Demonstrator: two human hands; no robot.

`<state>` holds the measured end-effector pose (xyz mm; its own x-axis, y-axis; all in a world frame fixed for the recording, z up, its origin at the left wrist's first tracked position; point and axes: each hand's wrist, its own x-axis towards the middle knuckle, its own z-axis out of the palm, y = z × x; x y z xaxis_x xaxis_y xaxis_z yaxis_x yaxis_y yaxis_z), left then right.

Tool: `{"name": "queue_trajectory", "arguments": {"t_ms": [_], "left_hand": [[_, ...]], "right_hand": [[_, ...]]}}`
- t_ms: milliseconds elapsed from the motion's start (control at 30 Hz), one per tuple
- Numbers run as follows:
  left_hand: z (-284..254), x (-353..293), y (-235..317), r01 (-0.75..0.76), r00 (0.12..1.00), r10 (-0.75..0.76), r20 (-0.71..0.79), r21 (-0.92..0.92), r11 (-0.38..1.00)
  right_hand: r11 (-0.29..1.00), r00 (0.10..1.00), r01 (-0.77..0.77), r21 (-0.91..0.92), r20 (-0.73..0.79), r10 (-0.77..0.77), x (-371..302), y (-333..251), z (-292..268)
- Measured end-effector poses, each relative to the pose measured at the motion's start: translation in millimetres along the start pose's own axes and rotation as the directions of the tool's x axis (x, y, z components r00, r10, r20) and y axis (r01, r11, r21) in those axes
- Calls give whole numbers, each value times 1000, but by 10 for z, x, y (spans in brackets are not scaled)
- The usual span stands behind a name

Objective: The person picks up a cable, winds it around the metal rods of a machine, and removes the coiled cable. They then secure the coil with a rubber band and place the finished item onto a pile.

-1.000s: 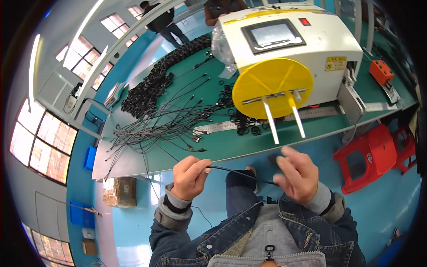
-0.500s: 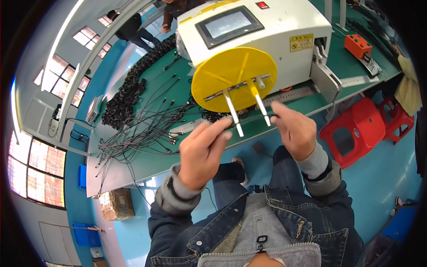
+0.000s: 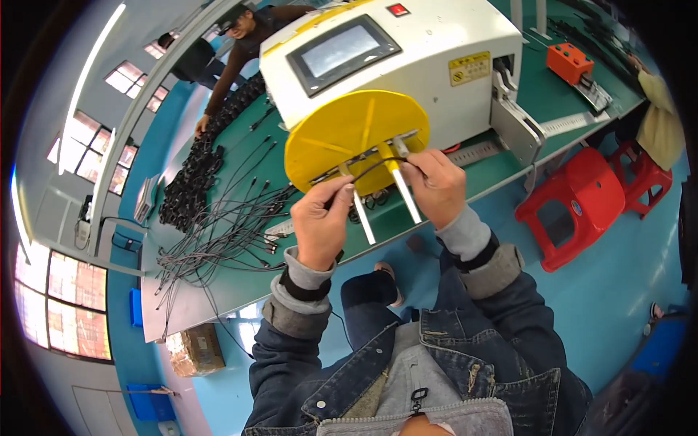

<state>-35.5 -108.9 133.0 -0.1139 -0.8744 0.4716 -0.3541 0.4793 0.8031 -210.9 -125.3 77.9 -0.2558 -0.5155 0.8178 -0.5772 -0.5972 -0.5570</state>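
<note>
Between my two hands a thin black cable [image 3: 374, 166] spans the front of a round yellow disc [image 3: 325, 138]. My left hand [image 3: 318, 224] is closed, pinching the cable beside the left metal rod [image 3: 366, 218] of the disc. On the other side my right hand [image 3: 440, 190] also pinches it, close to the right rod [image 3: 407, 198]. The cable runs over the upper part of both rods, near the disc face; whether it touches them I cannot tell. The disc is mounted on a white winding machine [image 3: 418, 80] with a dark screen [image 3: 343, 52].
A heap of grey cables [image 3: 211, 232] spreads over the green table [image 3: 243, 145] at left, with bundled black cables [image 3: 190, 185] behind. A co-worker's hand [image 3: 203, 125] reaches to those bundles. An orange box [image 3: 569, 64] and red stools [image 3: 574, 207] are at right.
Both hands have moved up and toward the disc, bringing the cable from near the rod tips to the rods' upper part. A co-worker has leaned in over the black bundles.
</note>
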Motion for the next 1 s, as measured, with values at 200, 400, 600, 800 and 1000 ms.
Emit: {"name": "queue_trajectory", "arguments": {"t_ms": [200, 400, 600, 800, 1000], "left_hand": [[38, 43, -24, -40, 999, 40, -4, 12, 999], [24, 12, -40, -43, 999, 43, -7, 0, 999], [12, -28, -139, 23, 999, -30, -44, -155, 988], [14, -33, -174, 7, 998, -15, -59, -124, 992], [-31, -79, -153, 30, 995, -36, -88, -68, 997]], "right_hand": [[1000, 1000, -17, 26, -9, 17, 13, 90, 61], [998, 998, -58, 27, -23, 59, -17, 92, 99], [964, 964, -262, 35, -36, 263, -249, 161, -98], [945, 940, -326, -31, 99, 327, -668, 234, -482], [898, 862, -438, -46, 262, 434, -921, 188, -709]]}}
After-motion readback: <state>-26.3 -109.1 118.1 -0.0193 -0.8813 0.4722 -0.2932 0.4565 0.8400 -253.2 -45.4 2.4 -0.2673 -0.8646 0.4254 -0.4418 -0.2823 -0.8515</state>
